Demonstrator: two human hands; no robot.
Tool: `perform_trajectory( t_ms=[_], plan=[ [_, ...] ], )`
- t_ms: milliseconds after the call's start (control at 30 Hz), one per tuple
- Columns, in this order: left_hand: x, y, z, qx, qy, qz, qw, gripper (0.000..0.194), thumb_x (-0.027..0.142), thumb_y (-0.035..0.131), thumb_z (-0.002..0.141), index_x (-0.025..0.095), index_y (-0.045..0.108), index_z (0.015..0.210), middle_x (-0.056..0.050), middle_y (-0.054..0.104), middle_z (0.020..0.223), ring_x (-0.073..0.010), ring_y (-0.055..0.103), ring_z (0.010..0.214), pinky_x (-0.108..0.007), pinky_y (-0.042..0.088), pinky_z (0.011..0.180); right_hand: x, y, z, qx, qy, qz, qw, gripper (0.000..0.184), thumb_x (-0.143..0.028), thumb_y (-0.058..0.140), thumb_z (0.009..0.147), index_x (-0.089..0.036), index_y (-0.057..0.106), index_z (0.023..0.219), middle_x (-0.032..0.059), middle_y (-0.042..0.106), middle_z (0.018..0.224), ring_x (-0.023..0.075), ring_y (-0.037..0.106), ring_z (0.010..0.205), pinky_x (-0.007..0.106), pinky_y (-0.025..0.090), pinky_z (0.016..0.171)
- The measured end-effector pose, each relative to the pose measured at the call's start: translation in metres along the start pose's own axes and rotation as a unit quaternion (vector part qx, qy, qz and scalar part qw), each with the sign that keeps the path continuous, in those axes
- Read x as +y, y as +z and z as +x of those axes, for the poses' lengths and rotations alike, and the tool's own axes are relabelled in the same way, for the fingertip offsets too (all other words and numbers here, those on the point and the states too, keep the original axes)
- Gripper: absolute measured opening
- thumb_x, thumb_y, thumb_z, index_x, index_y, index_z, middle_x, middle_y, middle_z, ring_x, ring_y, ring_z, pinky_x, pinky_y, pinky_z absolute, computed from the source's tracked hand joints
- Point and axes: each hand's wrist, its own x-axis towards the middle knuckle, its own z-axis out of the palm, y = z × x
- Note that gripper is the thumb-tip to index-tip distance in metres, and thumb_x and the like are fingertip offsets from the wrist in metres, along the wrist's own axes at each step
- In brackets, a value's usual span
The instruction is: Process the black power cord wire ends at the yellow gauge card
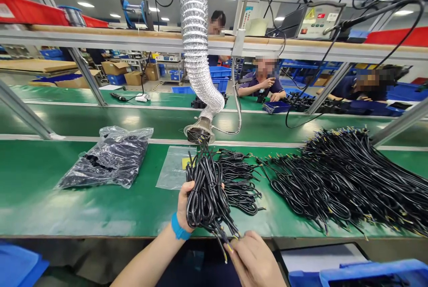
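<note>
My left hand point(184, 207), with a blue band at the wrist, is closed round a bundle of looped black cables point(204, 189) held upright over the near edge of the green bench point(83, 207). My right hand point(256, 260) is just below it, fingers pinched on the loose wire ends point(224, 239) hanging from the bundle. A small heap of black cables point(240, 180) lies on the bench right behind the bundle. A large pile of black cables point(354, 180) with bare tips spreads over the right side.
A silver flexible duct point(197, 46) ends in a nozzle point(199, 132) above the bench. A clear bag of black parts point(110, 157) lies left, a flat clear bag point(174, 166) beside it. Two people sit across the line. Blue bins point(361, 273) sit at the near edge.
</note>
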Motion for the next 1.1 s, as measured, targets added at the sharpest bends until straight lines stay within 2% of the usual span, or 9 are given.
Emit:
perform_trajectory(
  t_ms=[167, 300, 467, 533, 600, 733, 867, 967, 1100],
  plan=[
    [0.012, 0.005, -0.016, -0.055, -0.014, 0.009, 0.998, 0.065, 0.047, 0.061, 0.070, 0.006, 0.061, 0.121, -0.013, 0.071, 0.106, -0.0280, 0.067, 0.103, -0.035, 0.052, 0.090, 0.022, 0.003, -0.009, -0.013, 0.040, -0.044, 0.998, 0.037, -0.028, 0.036, 0.104, -0.017, 0.060, 0.079, 0.0003, 0.057, 0.058, 0.0111, 0.052, 0.049, 0.025, 0.033, 0.050],
    [0.013, 0.002, -0.027, -0.027, 0.016, 0.032, 0.999, 0.058, 0.044, 0.059, 0.074, 0.009, 0.063, 0.120, -0.014, 0.070, 0.115, -0.0296, 0.064, 0.110, -0.037, 0.051, 0.095, 0.010, 0.004, -0.002, -0.036, 0.017, -0.023, 0.999, 0.039, -0.021, 0.036, 0.102, -0.019, 0.058, 0.070, -0.0002, 0.054, 0.055, 0.0117, 0.049, 0.049, 0.027, 0.029, 0.050],
    [0.025, 0.013, -0.015, 0.096, 0.179, 0.081, 0.976, 0.054, 0.041, 0.062, 0.075, 0.018, 0.063, 0.123, -0.009, 0.072, 0.113, -0.0328, 0.060, 0.118, -0.046, 0.045, 0.105, -0.024, 0.048, -0.017, -0.156, -0.111, 0.062, 0.980, 0.050, -0.030, 0.040, 0.101, -0.020, 0.047, 0.053, -0.0028, 0.046, 0.047, 0.0109, 0.042, 0.045, 0.029, 0.021, 0.045],
    [0.037, 0.023, -0.007, 0.132, 0.259, 0.093, 0.952, 0.052, 0.042, 0.063, 0.075, 0.019, 0.064, 0.122, -0.008, 0.072, 0.111, -0.0318, 0.061, 0.117, -0.045, 0.046, 0.105, -0.025, 0.061, -0.031, -0.223, -0.089, 0.106, 0.965, 0.051, -0.037, 0.045, 0.100, -0.019, 0.047, 0.052, -0.0040, 0.046, 0.047, 0.0097, 0.041, 0.045, 0.027, 0.022, 0.045],
    [0.049, 0.029, -0.003, 0.151, 0.310, 0.106, 0.933, 0.052, 0.043, 0.065, 0.074, 0.019, 0.065, 0.120, -0.008, 0.073, 0.110, -0.0315, 0.062, 0.116, -0.044, 0.048, 0.104, -0.015, 0.061, -0.039, -0.264, -0.015, 0.135, 0.955, 0.048, -0.037, 0.045, 0.100, -0.019, 0.052, 0.056, -0.0034, 0.050, 0.054, 0.0097, 0.045, 0.051, 0.025, 0.028, 0.048],
    [0.050, 0.022, -0.013, 0.218, 0.316, 0.106, 0.917, 0.050, 0.041, 0.070, 0.069, 0.018, 0.068, 0.113, -0.006, 0.076, 0.096, -0.0308, 0.068, 0.103, -0.044, 0.052, 0.099, 0.037, 0.026, -0.026, -0.204, 0.179, 0.121, 0.955, 0.049, -0.038, 0.034, 0.102, -0.018, 0.060, 0.066, 0.0029, 0.054, 0.076, 0.0127, 0.053, 0.068, 0.023, 0.040, 0.062],
    [0.018, 0.001, -0.033, 0.302, 0.213, 0.064, 0.927, 0.035, 0.027, 0.071, 0.067, 0.015, 0.073, 0.099, -0.005, 0.076, 0.078, -0.0306, 0.071, 0.095, -0.043, 0.054, 0.097, 0.112, -0.006, 0.025, -0.110, 0.212, 0.052, 0.970, 0.053, -0.047, 0.037, 0.099, -0.022, 0.068, 0.066, 0.0041, 0.049, 0.076, 0.0186, 0.052, 0.078, 0.032, 0.044, 0.072],
    [-0.007, -0.011, -0.045, 0.314, 0.116, 0.036, 0.942, 0.027, 0.022, 0.071, 0.067, 0.014, 0.074, 0.092, -0.007, 0.077, 0.079, -0.0314, 0.071, 0.099, -0.043, 0.051, 0.100, 0.168, -0.009, 0.072, -0.083, 0.215, -0.031, 0.972, 0.047, -0.043, 0.042, 0.096, -0.024, 0.074, 0.068, 0.0053, 0.052, 0.077, 0.0218, 0.051, 0.084, 0.039, 0.041, 0.084],
    [-0.024, -0.022, -0.060, 0.297, 0.034, 0.019, 0.954, 0.042, 0.027, 0.077, 0.064, 0.012, 0.073, 0.103, -0.011, 0.077, 0.092, -0.0345, 0.068, 0.105, -0.046, 0.049, 0.102, 0.229, 0.011, 0.132, -0.127, 0.338, -0.124, 0.924, 0.038, -0.032, 0.048, 0.090, -0.021, 0.075, 0.066, 0.0110, 0.061, 0.094, 0.0276, 0.049, 0.099, 0.041, 0.038, 0.090]
  ],
)
